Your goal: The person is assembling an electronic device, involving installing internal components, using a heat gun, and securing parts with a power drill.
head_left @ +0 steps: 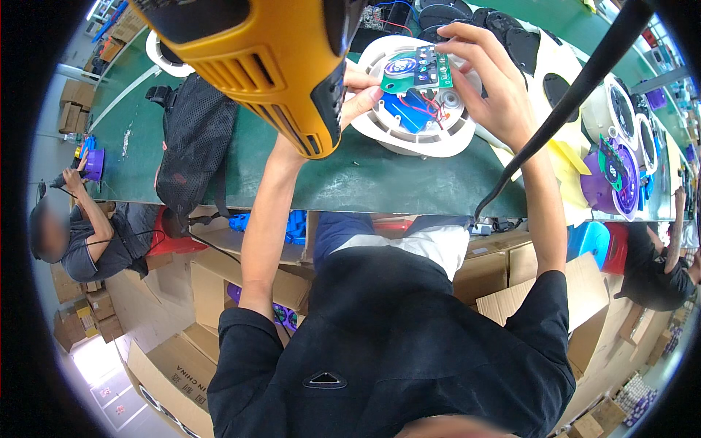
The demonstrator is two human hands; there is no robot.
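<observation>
Both my hands are at a green circuit board (441, 76) with dark components, tilted above an open round white housing (409, 144). My left hand (358, 95) pinches the board's left edge between thumb and fingers. My right hand (493, 80) has its fingertips at the board's upper right corner, the thumb low beside its right side. Under the board, a blue block (410, 113) lies inside the housing. Thin red wires (436, 109) run from the board's lower edge down into the housing. Part of the left hand is hidden behind a yellow and black power tool (270, 66).
The power tool hangs large in front, and a black cable (562, 109) crosses at right. A black mesh bag (196, 139) lies on the green table (350, 186). At right stand a purple housing (602, 186) and white rings. Black discs (515, 44) lie behind. Other people sit on either side.
</observation>
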